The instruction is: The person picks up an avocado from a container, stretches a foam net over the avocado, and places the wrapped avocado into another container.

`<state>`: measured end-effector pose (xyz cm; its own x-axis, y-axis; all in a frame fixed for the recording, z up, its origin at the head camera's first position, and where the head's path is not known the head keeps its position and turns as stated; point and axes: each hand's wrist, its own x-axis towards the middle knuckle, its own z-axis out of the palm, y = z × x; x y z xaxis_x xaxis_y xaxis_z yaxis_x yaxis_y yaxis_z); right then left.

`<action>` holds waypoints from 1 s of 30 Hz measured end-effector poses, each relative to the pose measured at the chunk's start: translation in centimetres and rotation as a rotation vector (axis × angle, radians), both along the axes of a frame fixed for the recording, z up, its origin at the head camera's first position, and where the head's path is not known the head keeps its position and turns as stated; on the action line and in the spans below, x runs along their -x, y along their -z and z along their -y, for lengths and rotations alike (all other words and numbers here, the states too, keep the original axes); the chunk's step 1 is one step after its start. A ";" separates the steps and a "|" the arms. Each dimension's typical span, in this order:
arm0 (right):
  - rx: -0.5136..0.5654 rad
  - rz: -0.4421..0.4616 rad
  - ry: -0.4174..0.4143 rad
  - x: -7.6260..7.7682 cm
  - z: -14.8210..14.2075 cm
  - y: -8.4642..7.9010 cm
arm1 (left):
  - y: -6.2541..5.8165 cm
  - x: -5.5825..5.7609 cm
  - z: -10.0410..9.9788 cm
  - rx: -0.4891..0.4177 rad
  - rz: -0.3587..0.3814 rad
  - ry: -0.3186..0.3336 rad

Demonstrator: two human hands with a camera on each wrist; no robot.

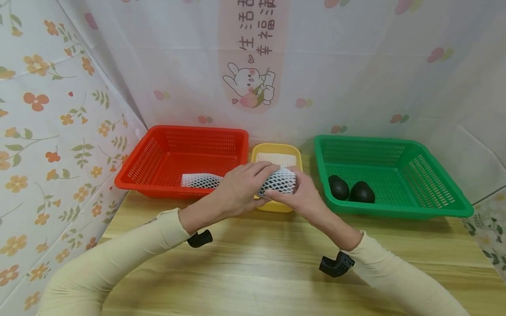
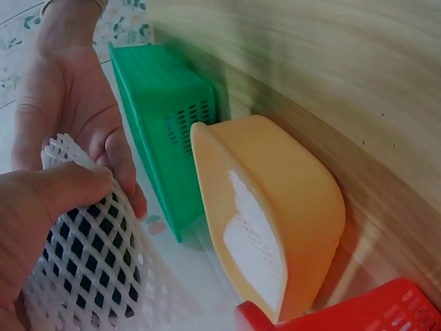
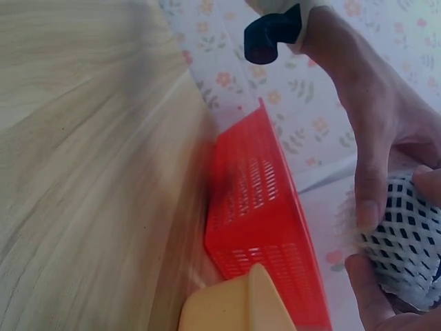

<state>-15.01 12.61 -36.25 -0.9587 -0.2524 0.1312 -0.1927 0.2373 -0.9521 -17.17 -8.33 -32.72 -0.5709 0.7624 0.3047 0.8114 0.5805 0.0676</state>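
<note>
Both hands hold a white foam net sleeve (image 1: pixel 280 181) with a dark object inside, above the yellow bin; dark patches show through the mesh (image 2: pixel 93 258). My left hand (image 1: pixel 239 188) grips it from the left, and in the left wrist view its thumb (image 2: pixel 65 189) lies across the net. On the other side, my right hand (image 1: pixel 306 193) pinches the sleeve's right end, thumb in front. The yellow bin (image 1: pixel 276 206) holds more white foam nets (image 1: pixel 276 159). Two dark avocados (image 1: pixel 362 192) lie in the green basket (image 1: pixel 395 210).
At the left, a red basket (image 1: pixel 182 131) contains a netted dark item (image 1: pixel 201 180) near its front wall. All three containers stand toward the back of the wooden table (image 1: pixel 253 267). Printed cloth (image 1: pixel 178 66) hangs behind and at the sides.
</note>
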 end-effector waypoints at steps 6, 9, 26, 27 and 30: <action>0.004 0.011 -0.028 0.0 0.0 0.2 | 0.2 0.2 0.1 -0.016 0.011 0.014; 0.012 0.021 -0.052 -0.1 -0.1 0.2 | 0.4 0.3 0.3 -0.030 0.004 0.023; 0.008 0.105 -0.386 -0.4 -1.8 0.3 | 1.1 0.0 1.6 -0.001 0.065 0.039; -0.007 0.105 -0.384 -0.4 -2.0 0.3 | 1.1 0.0 1.7 0.000 0.068 0.038; -0.051 0.097 -0.374 -0.4 -2.6 0.4 | 1.1 0.0 2.0 0.001 0.081 0.031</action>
<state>-14.62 15.26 -36.68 -0.8065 -0.5908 0.0226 -0.1845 0.2151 -0.9590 -17.19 -10.32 -33.80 -0.5695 0.7806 0.2576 0.8211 0.5551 0.1330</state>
